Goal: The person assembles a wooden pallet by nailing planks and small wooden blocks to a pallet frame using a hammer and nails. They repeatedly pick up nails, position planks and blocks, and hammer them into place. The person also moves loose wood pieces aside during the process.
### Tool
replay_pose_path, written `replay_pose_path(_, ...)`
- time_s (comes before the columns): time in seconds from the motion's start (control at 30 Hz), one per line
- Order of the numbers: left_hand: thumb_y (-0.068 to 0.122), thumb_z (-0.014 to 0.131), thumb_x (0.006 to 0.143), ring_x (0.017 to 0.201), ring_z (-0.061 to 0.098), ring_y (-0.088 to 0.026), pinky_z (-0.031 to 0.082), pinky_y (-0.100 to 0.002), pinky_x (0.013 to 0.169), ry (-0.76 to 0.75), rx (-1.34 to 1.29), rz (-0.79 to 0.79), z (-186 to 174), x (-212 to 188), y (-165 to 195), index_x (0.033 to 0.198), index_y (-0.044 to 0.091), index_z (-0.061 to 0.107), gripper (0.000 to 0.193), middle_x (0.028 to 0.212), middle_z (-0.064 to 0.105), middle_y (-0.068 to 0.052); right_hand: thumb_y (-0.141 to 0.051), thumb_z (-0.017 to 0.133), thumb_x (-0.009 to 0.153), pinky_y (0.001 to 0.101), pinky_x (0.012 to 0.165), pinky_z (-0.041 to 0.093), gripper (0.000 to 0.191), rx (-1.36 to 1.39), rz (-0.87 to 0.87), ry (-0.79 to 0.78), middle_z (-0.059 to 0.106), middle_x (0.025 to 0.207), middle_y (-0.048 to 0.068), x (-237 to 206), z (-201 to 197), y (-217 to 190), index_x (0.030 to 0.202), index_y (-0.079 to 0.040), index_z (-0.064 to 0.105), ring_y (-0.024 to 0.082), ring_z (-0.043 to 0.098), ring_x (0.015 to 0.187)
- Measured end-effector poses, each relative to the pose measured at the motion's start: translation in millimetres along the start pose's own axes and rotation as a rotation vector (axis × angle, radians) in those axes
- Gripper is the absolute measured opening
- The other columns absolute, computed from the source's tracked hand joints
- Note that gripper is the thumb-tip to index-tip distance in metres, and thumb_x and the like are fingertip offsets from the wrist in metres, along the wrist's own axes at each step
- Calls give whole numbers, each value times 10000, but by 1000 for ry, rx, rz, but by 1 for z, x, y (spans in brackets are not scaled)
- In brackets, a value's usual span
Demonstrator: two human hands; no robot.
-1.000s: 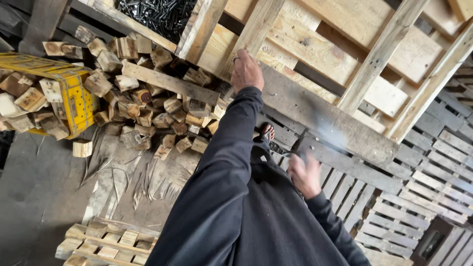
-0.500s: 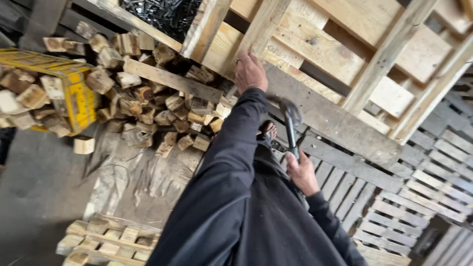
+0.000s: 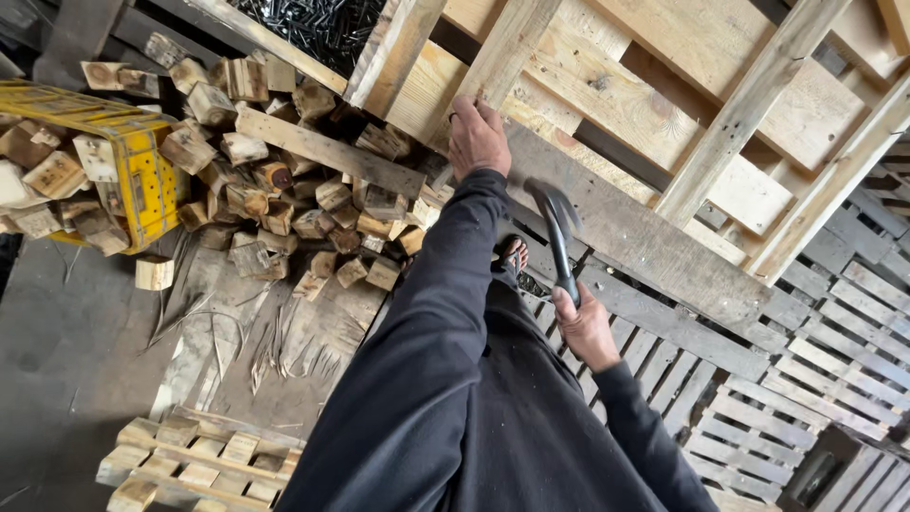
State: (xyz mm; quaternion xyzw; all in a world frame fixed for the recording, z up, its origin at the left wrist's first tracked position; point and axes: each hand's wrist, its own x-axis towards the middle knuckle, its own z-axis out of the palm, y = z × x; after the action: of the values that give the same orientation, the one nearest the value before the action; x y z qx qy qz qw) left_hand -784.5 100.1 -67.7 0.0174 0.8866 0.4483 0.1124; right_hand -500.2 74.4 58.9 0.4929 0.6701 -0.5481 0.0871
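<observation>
Yellow crate (image 3: 142, 171), lying tipped. Wood offcut pile (image 3: 284, 190) just beside it. Black nails (image 3: 313, 19) beyond that pile.

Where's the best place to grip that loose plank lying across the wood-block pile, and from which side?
Probably the middle of the plank, taken from above across its narrow width. It lies flat and diagonal on the blocks with its top face exposed. Its right end runs close to the left hand and pallet.

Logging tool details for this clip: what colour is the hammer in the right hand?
Black or dark metal, head and handle alike: hammer in the right hand, head view.
</observation>
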Motion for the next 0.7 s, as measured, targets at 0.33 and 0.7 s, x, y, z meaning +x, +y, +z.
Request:
replay_pose_path(0.33,326,476,1084,906,668,-460,508,-561,758,153,-101,88,12,-7,-8,1104,72,536,261,1006,721,-220,-431,608,1014,313,493,442,409,-181,-50,120,551,602,19,24,-4,38,1007,-22,582,125,531,499)
replay_pose_path(0.7,269,492,1034,720,644,-218,576,-402,665,-524,-1431,-612,-87,16,-34,1038,36,619,265,838,678,-99,-495,623,958,252,470,427,436,122,-28,52,540,672,-16,21,-8,40,1010,-65,581,65,498,533)
